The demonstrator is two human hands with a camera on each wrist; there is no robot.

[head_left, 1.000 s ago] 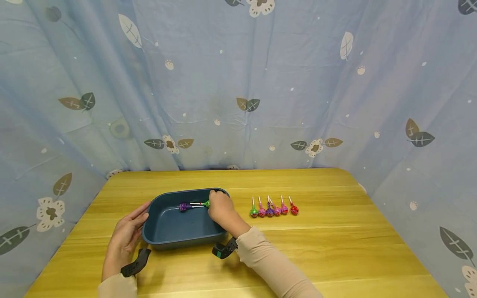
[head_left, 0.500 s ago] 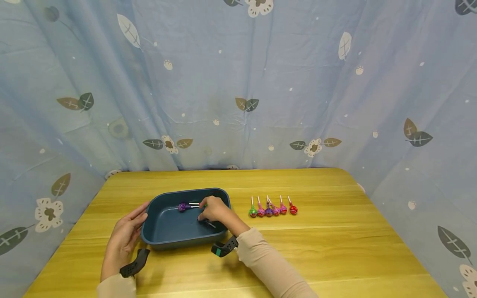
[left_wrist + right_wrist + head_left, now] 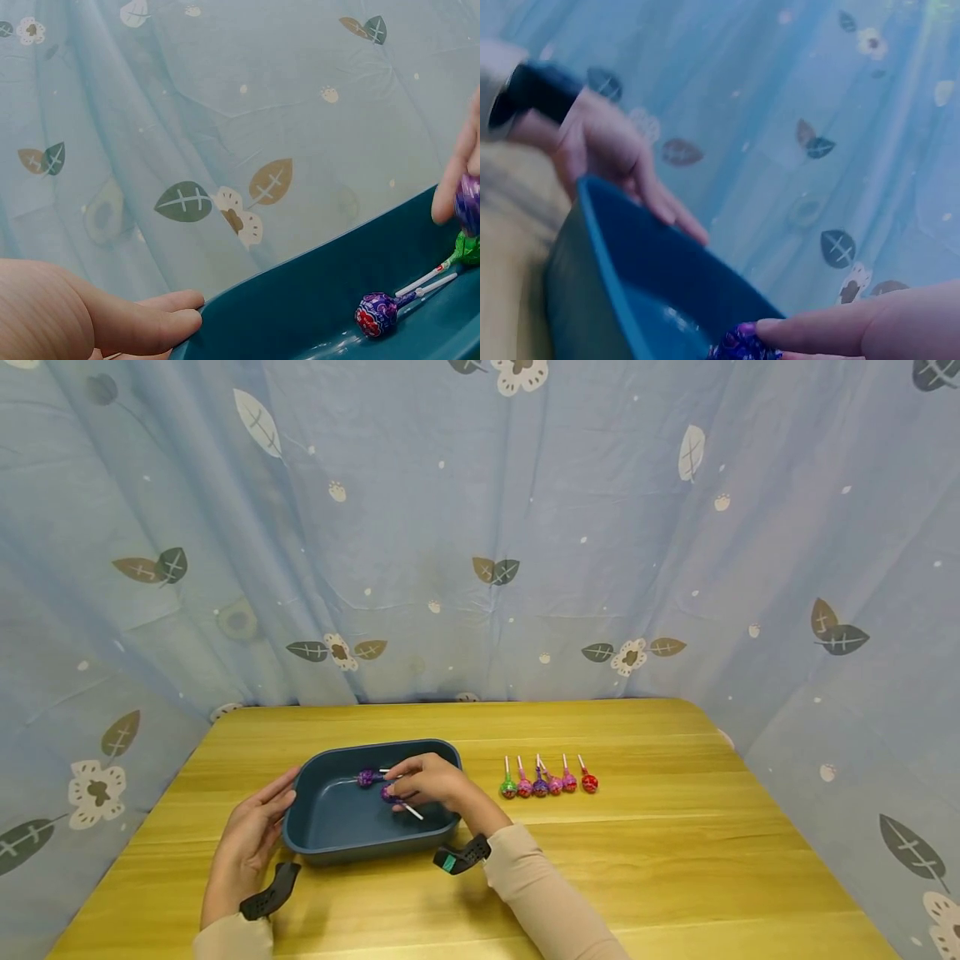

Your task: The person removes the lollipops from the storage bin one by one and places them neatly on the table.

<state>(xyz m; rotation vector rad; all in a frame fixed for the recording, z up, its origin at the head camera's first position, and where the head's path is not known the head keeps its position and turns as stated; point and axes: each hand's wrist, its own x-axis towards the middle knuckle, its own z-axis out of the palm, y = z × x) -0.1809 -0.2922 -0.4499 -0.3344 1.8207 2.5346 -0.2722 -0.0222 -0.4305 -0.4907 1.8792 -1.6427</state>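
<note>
Over the inside of a dark blue plastic bin (image 3: 352, 850), my right hand (image 3: 435, 781) pinches a purple-wrapped lollipop (image 3: 387, 793). Its white stick slants down toward the near right. On the bin's floor lies another purple lollipop (image 3: 376, 313), and beside it a green lollipop (image 3: 469, 249) that my right hand hides in the head view. My left hand (image 3: 253, 831) rests against the bin's left end, fingers extended along the outer wall near the rim (image 3: 607, 247).
Right of the bin, several lollipops lie in a row on the wooden table (image 3: 660, 852), sticks pointing away: a green one (image 3: 508, 788), pink ones, a purple one (image 3: 540, 788) and a red one (image 3: 589, 783). A patterned blue curtain (image 3: 420, 527) hangs behind.
My right hand has moved from the bin's far right corner toward its middle, and the purple lollipop it pinches has come into view. My left hand has stayed against the bin.
</note>
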